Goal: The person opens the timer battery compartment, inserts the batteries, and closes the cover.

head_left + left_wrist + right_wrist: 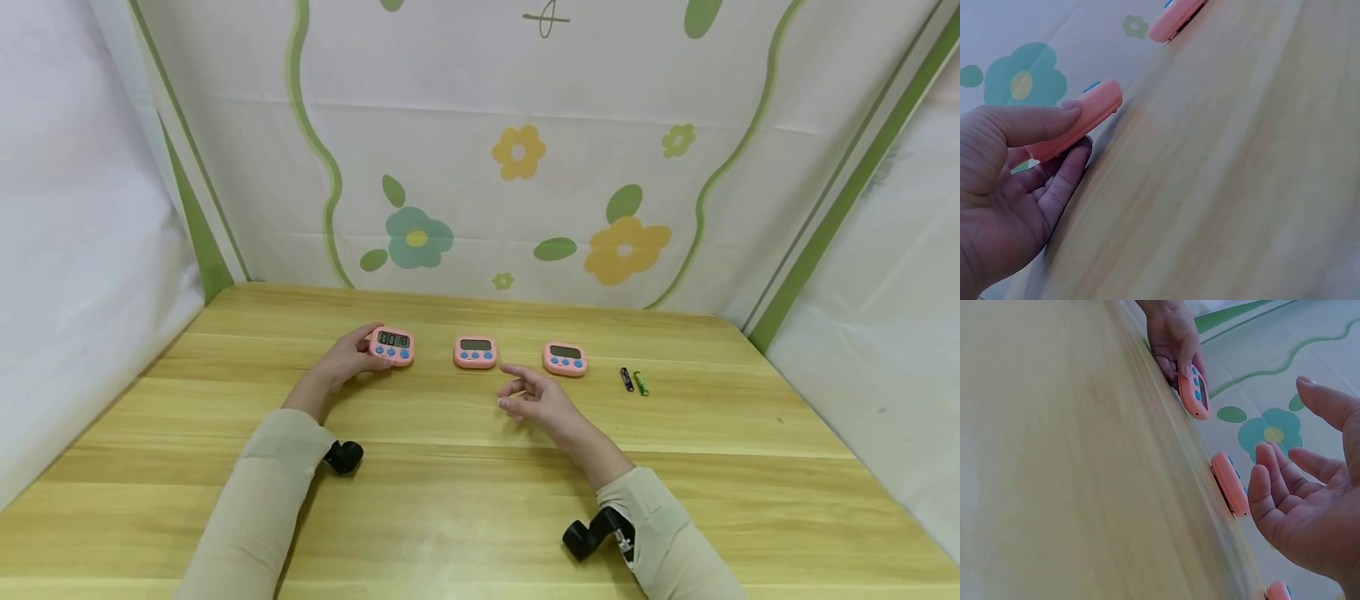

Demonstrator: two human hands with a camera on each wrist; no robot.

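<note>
At the left of the row, a pink digital timer (pixel 393 346) with blue buttons shows digits on its screen. My left hand (pixel 347 360) grips it by its left side, thumb along the near edge and other fingers behind and beneath. In the left wrist view this timer (pixel 1100 103) is tilted, with fingers between it and the tabletop. My right hand (pixel 542 402) hovers with relaxed fingers and holds nothing, just in front of the gap between a middle pink timer (pixel 475 352) and a right pink timer (pixel 566 359). Both of those have blank screens.
Two small batteries, one dark (pixel 627 379) and one green (pixel 641 383), lie to the right of the timers. The wooden table (pixel 465 508) ends at a white cloth backdrop (pixel 450 150) with printed flowers. Cloth walls stand on both sides.
</note>
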